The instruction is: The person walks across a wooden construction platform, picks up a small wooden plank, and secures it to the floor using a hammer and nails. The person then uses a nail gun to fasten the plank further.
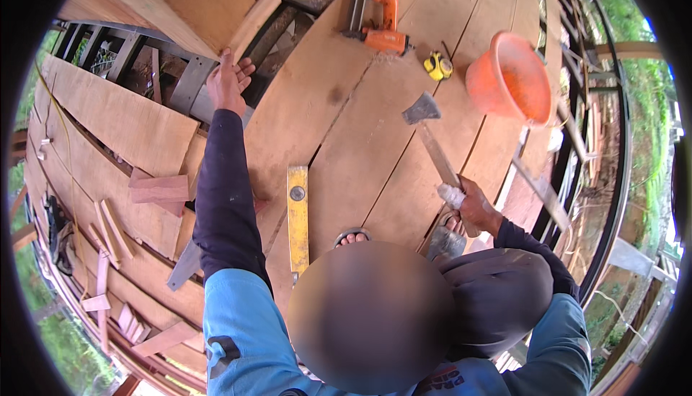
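My right hand [477,207] is closed round the lower handle of a hatchet [436,151]. A white wrapping [452,195] shows on the handle beside my fingers. The dark metal head points away from me, above the plywood floor [346,172]. My left arm reaches far forward. At its end, my left hand [229,82] touches the lower corner of a large wooden board [191,6], its fingers apart and partly bent. A narrow curved wood strip [254,22] runs up beside those fingers.
An orange nail gun [386,24] with a green hose, a yellow tape measure [437,66] and an orange bucket [508,78] stand ahead. A yellow spirit level [298,216] lies near my feet. Wood offcuts [160,188] and a saw blade [186,265] are left. Gaps open between beams [126,53].
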Demonstrator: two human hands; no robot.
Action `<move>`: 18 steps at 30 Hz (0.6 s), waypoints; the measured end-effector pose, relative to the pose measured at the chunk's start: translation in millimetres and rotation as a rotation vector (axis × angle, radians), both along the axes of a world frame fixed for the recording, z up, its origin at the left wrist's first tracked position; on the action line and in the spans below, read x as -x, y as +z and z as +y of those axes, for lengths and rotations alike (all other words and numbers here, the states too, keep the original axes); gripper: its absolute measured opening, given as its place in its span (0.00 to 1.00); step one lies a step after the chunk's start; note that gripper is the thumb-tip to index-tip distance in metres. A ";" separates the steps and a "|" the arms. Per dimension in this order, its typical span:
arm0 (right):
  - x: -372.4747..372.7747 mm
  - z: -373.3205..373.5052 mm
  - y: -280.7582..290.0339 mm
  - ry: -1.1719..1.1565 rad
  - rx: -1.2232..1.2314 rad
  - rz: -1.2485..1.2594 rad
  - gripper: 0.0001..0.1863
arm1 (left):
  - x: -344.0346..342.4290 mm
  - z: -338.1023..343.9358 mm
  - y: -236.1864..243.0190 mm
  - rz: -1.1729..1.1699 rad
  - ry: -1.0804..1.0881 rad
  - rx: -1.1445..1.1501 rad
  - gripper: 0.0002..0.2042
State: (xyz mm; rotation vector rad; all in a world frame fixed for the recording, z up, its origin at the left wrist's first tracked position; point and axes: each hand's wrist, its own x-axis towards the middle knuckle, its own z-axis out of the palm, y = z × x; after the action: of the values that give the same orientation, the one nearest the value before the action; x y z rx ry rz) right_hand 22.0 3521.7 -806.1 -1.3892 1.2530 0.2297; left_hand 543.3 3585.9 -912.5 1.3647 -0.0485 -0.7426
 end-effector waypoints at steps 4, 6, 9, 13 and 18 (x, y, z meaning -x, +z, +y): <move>12.5 9.2 -5.5 -0.106 -0.156 -0.026 0.27 | -10.0 7.9 -0.1 0.020 0.054 -0.050 0.24; 26.8 7.9 -8.8 -0.075 -0.116 -0.032 0.27 | -5.0 5.0 -3.0 -0.007 0.028 -0.084 0.25; 34.4 8.3 -28.8 -0.017 -0.089 -0.071 0.28 | -11.1 5.5 2.6 -0.022 0.013 -0.144 0.26; 35.9 3.4 -44.5 0.023 -0.084 -0.104 0.29 | -10.4 0.2 4.0 -0.007 -0.068 -0.145 0.28; 36.1 -3.3 -58.6 0.044 -0.127 -0.107 0.28 | 4.7 -6.8 11.9 -0.029 -0.008 -0.223 0.30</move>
State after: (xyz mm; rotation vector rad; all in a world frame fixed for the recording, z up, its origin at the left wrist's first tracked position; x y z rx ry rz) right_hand -14.1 3518.5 -864.7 -1.3036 1.1019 0.2578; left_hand 538.6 3579.1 -900.7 1.5884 0.0061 -0.7513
